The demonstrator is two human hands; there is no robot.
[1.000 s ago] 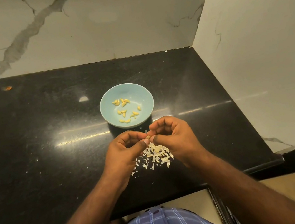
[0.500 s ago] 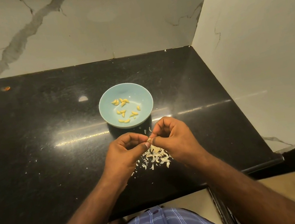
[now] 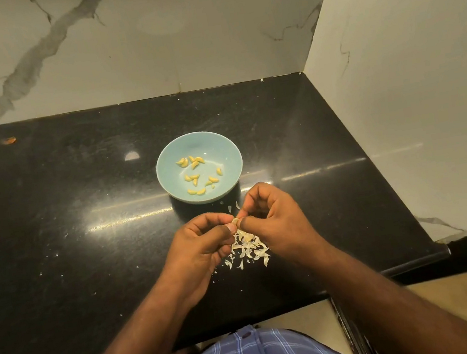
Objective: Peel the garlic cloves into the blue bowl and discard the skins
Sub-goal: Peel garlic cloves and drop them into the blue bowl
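Head view: left hand (image 3: 203, 245) and right hand (image 3: 276, 219) pinch one garlic clove (image 3: 235, 222) between their fingers, above the skins (image 3: 248, 247) piled on the worktop (image 3: 81, 233). Blue bowl (image 3: 169, 169) holds about a dozen peeled cloves (image 3: 195, 177). Remaining: finish this clove, discard skins.

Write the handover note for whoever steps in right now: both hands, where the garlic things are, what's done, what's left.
Left hand and right hand: both pinch one garlic clove between their fingertips, just above the skin pile.
Blue bowl: on the black counter, beyond the hands, holding about a dozen peeled cloves.
Skins: loose heap on the counter under the hands, with flecks scattered around.
Done: the cloves in the bowl.
Left: finish this clove, drop it in the bowl, discard the skins. No other unpeeled cloves are in view.
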